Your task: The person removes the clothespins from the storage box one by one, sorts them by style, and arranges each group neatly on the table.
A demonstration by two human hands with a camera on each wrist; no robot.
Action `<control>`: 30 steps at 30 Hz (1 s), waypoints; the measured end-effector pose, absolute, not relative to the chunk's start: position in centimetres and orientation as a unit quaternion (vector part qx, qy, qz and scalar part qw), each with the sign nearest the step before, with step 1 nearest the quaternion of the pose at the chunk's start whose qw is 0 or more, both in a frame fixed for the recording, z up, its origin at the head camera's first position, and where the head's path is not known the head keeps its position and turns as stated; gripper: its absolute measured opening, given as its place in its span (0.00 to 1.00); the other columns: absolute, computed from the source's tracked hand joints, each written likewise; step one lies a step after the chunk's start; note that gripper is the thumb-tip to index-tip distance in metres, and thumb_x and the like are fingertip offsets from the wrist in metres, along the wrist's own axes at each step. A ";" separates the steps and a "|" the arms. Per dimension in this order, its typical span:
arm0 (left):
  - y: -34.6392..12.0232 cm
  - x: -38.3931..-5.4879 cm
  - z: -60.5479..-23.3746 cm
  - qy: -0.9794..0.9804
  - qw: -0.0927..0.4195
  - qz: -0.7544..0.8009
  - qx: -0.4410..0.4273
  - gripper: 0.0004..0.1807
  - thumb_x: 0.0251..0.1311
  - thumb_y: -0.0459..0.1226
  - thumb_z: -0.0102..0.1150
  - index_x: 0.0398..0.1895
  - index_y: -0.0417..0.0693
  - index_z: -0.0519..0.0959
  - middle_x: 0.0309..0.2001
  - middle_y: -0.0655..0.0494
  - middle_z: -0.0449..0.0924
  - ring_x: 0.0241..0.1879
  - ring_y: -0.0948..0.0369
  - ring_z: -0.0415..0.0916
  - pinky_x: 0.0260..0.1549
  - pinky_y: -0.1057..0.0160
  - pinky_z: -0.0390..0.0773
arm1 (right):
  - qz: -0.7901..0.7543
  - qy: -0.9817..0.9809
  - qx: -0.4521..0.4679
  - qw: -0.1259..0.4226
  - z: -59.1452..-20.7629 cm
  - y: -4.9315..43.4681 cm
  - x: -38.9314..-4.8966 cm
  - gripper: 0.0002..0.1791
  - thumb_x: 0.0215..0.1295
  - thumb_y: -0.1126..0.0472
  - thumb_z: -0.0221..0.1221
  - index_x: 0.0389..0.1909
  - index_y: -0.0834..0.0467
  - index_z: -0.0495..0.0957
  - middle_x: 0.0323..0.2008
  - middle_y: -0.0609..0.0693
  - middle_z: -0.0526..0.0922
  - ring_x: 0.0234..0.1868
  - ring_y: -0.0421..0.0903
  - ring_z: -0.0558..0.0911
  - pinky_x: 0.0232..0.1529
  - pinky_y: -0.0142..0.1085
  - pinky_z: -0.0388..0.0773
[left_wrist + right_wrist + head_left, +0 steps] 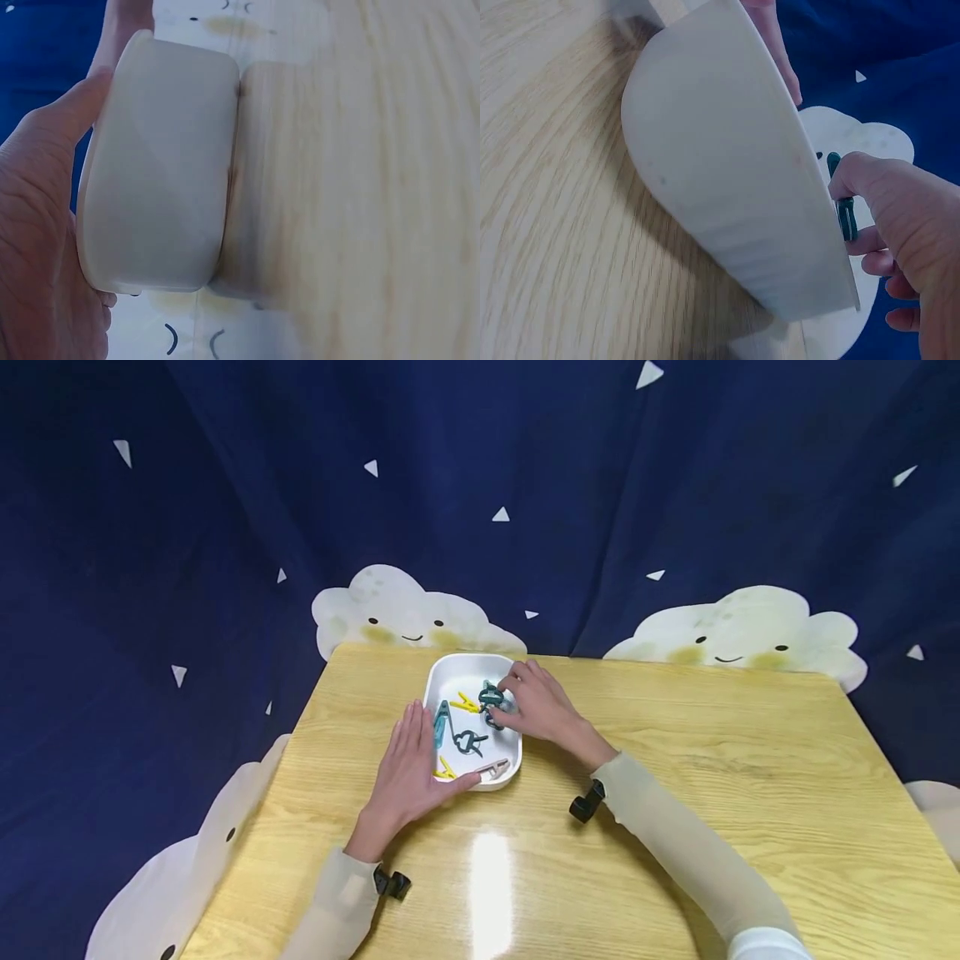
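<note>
A white plastic tub [471, 661] on the table holds several small clips. My left hand [411, 768] rests against the tub's left side with straight fingers, its thumb spread along the near rim. In the right wrist view my right hand [907, 217] pinches a dark green clip [846, 219] between thumb and finger, just above the rim. Inside the tub lie a yellow clip [465, 703], a second yellow clip [445, 768], a teal clip [440, 728], another dark green clip [468, 742] and a pale pinkish clip [495, 768]. My right fingers partly hide the clips at the right side.
The wooden table [675, 760] extends widely to the right of the tub, with its far edge just behind it. A dark blue curtain [450, 427] with white triangles and smiling clouds hangs beyond. Small black cameras [587, 802] are strapped to both wrists.
</note>
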State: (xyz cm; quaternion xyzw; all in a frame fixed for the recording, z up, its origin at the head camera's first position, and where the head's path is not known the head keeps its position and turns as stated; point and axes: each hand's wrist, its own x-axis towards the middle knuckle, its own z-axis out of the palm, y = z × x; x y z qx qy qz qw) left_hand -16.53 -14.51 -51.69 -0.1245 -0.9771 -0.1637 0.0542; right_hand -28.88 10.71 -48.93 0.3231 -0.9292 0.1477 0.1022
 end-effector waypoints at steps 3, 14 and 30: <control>-14.3 -16.5 -51.8 -0.976 0.049 -0.174 -0.123 0.75 0.52 0.84 0.45 0.84 0.34 0.42 0.84 0.41 0.29 0.84 0.49 0.27 0.82 0.52 0.37 | 0.150 -0.931 0.316 0.105 -49.0 11.9 -28.8 0.27 0.63 0.38 0.63 0.47 0.58 0.87 0.47 0.53 0.80 0.50 0.52 0.73 0.51 0.45 0.76; -14.2 -16.4 -52.1 -0.971 0.053 -0.200 -0.120 0.76 0.50 0.84 0.48 0.84 0.35 0.42 0.85 0.42 0.29 0.84 0.47 0.32 0.81 0.49 0.41 | 0.163 -0.930 0.301 0.134 -48.4 14.8 -28.8 0.24 0.63 0.42 0.66 0.46 0.58 0.87 0.47 0.54 0.81 0.50 0.52 0.74 0.53 0.47 0.76; -14.4 -16.1 -52.2 -0.970 0.048 -0.211 -0.108 0.77 0.49 0.84 0.49 0.85 0.37 0.39 0.85 0.44 0.29 0.84 0.49 0.30 0.81 0.48 0.42 | 0.181 -0.933 0.276 0.146 -49.1 18.5 -30.3 0.27 0.62 0.42 0.67 0.47 0.62 0.86 0.44 0.54 0.80 0.44 0.54 0.74 0.46 0.47 0.76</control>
